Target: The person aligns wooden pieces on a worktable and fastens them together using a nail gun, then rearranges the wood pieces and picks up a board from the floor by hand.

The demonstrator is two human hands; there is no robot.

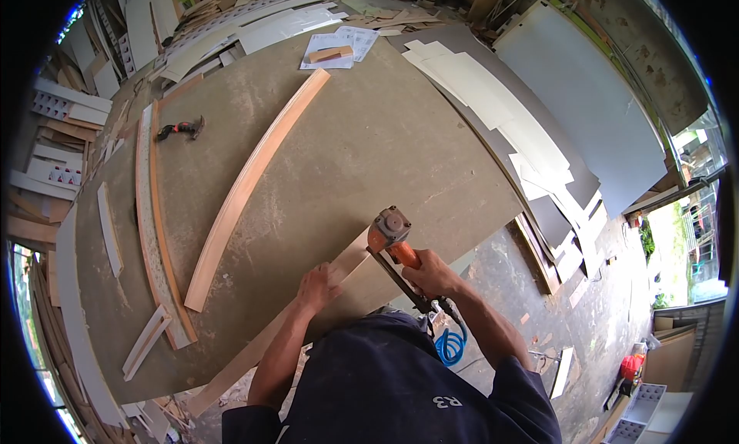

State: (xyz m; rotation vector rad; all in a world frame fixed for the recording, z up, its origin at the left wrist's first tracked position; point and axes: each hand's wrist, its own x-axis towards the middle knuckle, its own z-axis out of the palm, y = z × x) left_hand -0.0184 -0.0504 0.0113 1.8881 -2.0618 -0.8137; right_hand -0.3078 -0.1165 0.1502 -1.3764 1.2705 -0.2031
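My right hand (433, 274) is wrapped round the orange handle of a nail gun (390, 227). The gun's head sits over the far end of a long pale wooden board (245, 361), which runs along the near edge of the worktable (369, 151). My left hand (318, 288) grips this board a little to the left of the gun, fingers closed over it. Below the gun hangs a coiled blue air hose (450, 346). Whether the gun's nose touches the wood is hard to make out.
Across the table lie a long wooden strip (254, 186), a longer framed strip (152, 228) and a hammer (182, 128). Paper sheets (358, 42) bear a small wood block (329, 54) at the far edge. White panels (493, 109) are stacked right; offcuts litter the floor.
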